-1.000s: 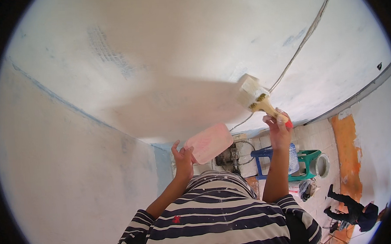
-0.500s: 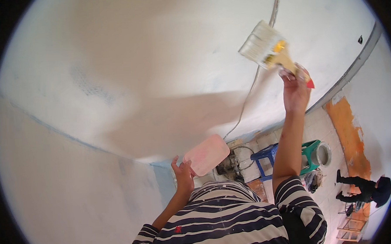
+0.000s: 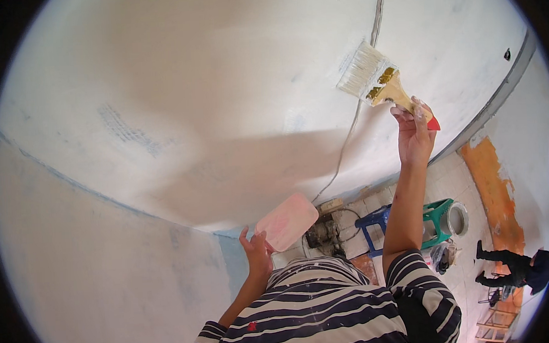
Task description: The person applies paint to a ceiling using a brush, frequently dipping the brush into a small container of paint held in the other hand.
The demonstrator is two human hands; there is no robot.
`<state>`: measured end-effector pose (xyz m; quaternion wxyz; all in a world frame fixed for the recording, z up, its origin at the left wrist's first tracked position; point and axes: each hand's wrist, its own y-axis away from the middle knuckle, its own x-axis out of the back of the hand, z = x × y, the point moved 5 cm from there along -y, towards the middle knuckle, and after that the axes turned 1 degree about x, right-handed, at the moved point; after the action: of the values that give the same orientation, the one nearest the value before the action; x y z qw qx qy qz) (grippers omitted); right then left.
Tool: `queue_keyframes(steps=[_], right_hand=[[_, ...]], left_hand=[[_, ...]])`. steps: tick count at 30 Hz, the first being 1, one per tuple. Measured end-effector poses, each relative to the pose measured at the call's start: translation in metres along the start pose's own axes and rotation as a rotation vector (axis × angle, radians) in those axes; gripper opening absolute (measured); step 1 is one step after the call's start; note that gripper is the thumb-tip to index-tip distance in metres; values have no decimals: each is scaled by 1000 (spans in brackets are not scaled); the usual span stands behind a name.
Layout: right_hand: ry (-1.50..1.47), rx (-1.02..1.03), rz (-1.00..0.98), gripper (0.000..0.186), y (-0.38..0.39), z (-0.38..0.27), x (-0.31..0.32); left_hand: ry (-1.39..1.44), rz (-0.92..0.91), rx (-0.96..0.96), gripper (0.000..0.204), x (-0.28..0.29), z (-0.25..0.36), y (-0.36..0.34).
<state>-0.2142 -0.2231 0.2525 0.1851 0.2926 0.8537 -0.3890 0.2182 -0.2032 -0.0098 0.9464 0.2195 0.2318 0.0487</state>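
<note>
While the left hand (image 3: 258,253) has stayed low by the chest, fingers wrapped round the edge of a flat pink paint tray (image 3: 287,221) tilted toward the wall, the right hand (image 3: 412,132) has travelled well up and rightward over the past second. It is closed firmly on the wooden, red-tipped handle of a wide paintbrush (image 3: 378,81), whose pale bristles now press against the white plastered wall (image 3: 210,94) just beside a thin cable (image 3: 372,26) running up it. That climb suggests a long upward stroke near the top of its reach. Below, a blue stool (image 3: 372,221) and a green stool (image 3: 439,216) stand on the tiled floor, and another person (image 3: 517,268) crouches well apart.
</note>
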Motion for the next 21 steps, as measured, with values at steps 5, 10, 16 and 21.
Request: queue_keyframes(steps=[5, 10, 16, 21], right_hand=[[32, 13, 47, 26, 1, -2, 4], [71, 18, 66, 25, 3, -14, 1], [-6, -4, 98, 24, 14, -24, 21], [-61, -105, 145, 19, 83, -24, 37]], left_hand=[[-6, 1, -9, 63, -11, 3, 4], [-14, -29, -1, 63, -9, 0, 3], [-1, -55, -13, 62, -8, 3, 1], [256, -85, -51, 61, -3, 4, 7]])
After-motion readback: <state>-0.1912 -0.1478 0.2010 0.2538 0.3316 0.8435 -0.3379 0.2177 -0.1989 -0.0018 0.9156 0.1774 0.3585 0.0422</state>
